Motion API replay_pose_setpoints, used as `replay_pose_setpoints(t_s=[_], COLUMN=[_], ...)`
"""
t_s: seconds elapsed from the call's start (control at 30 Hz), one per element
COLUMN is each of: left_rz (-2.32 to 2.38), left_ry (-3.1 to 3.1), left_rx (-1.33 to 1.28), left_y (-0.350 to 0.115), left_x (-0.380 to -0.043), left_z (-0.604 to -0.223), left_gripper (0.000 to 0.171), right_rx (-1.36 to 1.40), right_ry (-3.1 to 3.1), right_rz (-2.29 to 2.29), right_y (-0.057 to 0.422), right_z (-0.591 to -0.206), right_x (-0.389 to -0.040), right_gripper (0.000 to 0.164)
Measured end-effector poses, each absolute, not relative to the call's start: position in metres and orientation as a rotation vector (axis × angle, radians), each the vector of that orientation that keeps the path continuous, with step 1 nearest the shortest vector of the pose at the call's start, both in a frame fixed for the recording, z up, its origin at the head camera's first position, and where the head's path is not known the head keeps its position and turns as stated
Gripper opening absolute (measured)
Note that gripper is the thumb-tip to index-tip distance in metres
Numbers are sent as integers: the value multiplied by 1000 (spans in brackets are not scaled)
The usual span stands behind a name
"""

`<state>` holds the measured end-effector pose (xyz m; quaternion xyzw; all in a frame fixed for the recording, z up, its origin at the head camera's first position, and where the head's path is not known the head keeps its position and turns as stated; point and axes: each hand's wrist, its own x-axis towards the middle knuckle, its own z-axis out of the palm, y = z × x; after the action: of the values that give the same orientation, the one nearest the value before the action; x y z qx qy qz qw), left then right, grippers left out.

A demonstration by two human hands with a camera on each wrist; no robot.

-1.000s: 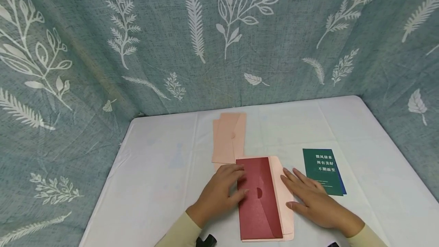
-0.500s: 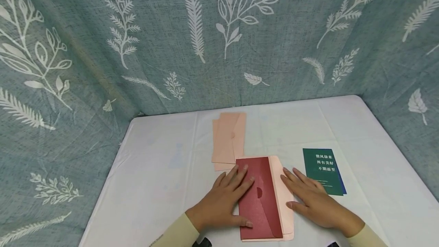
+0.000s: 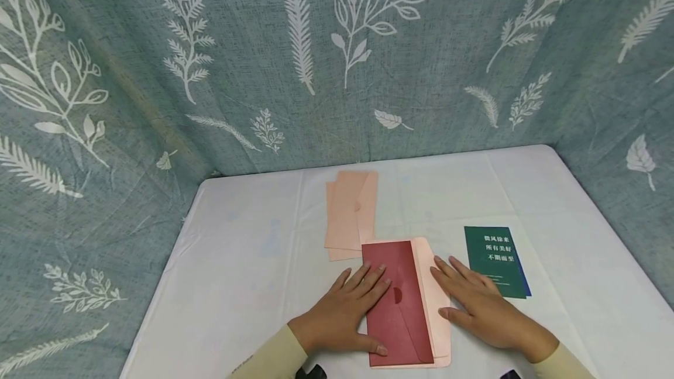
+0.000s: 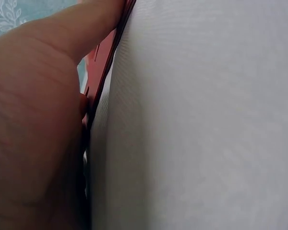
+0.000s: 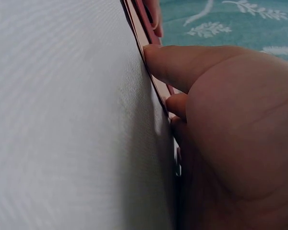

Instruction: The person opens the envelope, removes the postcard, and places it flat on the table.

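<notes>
A dark red envelope (image 3: 402, 309) lies on top of a pale pink envelope (image 3: 436, 320) whose flap side sticks out at the right. With fingers spread, my left hand (image 3: 344, 314) rests flat on the red envelope's left part, thumb near its lower edge. My right hand (image 3: 476, 309) lies with straight fingers, its fingertips and thumb touching the pink envelope's right edge. In the right wrist view the thumb (image 5: 170, 62) touches that pink edge. The left wrist view shows the left thumb (image 4: 93, 28) over the red envelope (image 4: 103, 62).
Several peach envelopes (image 3: 347, 209) lie stacked askew behind the red one. A green card (image 3: 489, 250) with white characters lies over a blue one (image 3: 525, 285) by my right hand. A white cloth (image 3: 237, 274) covers the table; a leaf-patterned curtain (image 3: 237, 63) hangs behind.
My left hand has come down from the red envelope's left edge, its fingers spreading flat and its thumb moving toward the lower edge. The right hand and the envelopes look nearly unmoved.
</notes>
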<state>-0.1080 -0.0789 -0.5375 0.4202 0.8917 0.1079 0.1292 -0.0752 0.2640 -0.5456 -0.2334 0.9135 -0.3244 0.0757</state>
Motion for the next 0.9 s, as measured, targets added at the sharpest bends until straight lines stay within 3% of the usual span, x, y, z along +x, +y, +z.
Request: replay_pose_setpoints(t_s=[0.9], left_rz=[290], left_ry=[2599], left_rx=[1230], left_y=[-80], left_x=[-108], left_z=[-538], left_gripper=[116], right_rx=[-707], right_ry=[2902], right_rz=[-796], right_y=[231], right_z=[-528], right_x=[-73], right_gripper=[75])
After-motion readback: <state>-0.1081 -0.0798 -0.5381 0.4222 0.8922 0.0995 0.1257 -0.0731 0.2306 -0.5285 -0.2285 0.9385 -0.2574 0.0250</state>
